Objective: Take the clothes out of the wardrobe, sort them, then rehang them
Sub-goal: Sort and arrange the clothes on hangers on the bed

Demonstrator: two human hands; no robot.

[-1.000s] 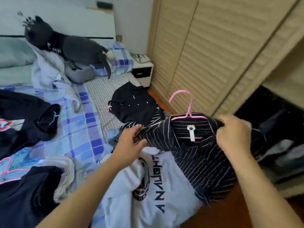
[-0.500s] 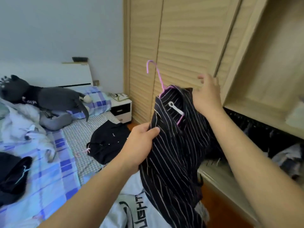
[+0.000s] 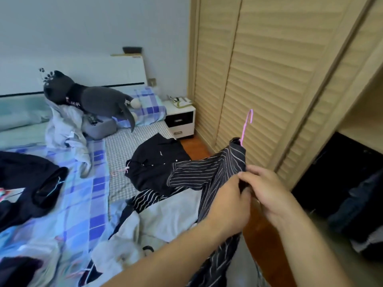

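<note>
Both hands, left hand (image 3: 230, 201) and right hand (image 3: 267, 191), pinch the striped shirt (image 3: 219, 172) on its pink hanger (image 3: 246, 126); rehanging seems underway, next hooking it inside the wardrobe (image 3: 339, 179).

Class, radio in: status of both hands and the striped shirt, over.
Left hand and right hand both pinching the striped shirt. Shirt on pink hanger, hook free. Wardrobe opening at right, nothing blocking.

No readable text anywhere I look. Small pale mark on chest of black shirt (image 3: 157, 160) lying on bed (image 3: 83, 183), too tiny to read. Pinkish lettering on dark top of grey plush toy (image 3: 91, 98), blurred, can't make out. Nothing legible on nightstand (image 3: 180, 119) items.
</note>
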